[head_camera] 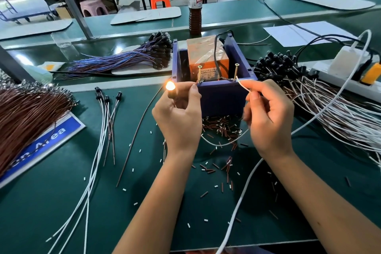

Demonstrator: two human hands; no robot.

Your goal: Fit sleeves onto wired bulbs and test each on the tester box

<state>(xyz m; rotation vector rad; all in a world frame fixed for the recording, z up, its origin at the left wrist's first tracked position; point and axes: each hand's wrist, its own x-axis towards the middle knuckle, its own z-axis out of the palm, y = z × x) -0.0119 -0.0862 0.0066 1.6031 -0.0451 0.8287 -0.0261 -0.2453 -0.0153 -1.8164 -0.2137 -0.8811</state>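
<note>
A small bulb [170, 86] glows orange in its dark sleeve, gripped by my left hand [179, 113] just left of the blue tester box [218, 97]. The thumb of that hand holds a wire end against the left screw [199, 75]. My right hand [268, 117] pinches the white wire [243, 86] and touches its tip to the right screw [235, 72]. An orange transformer [206, 55] sits inside the box. Several sleeved bulbs with white and brown wires [107, 99] lie on the mat to the left.
Bundles of wired bulbs lie at the right [288, 68], behind the box at the left [132, 57], and brown wires [26, 113] at far left. Cut wire bits [222, 128] litter the green mat. A power strip [350, 76] and a bottle [195, 6] stand beyond.
</note>
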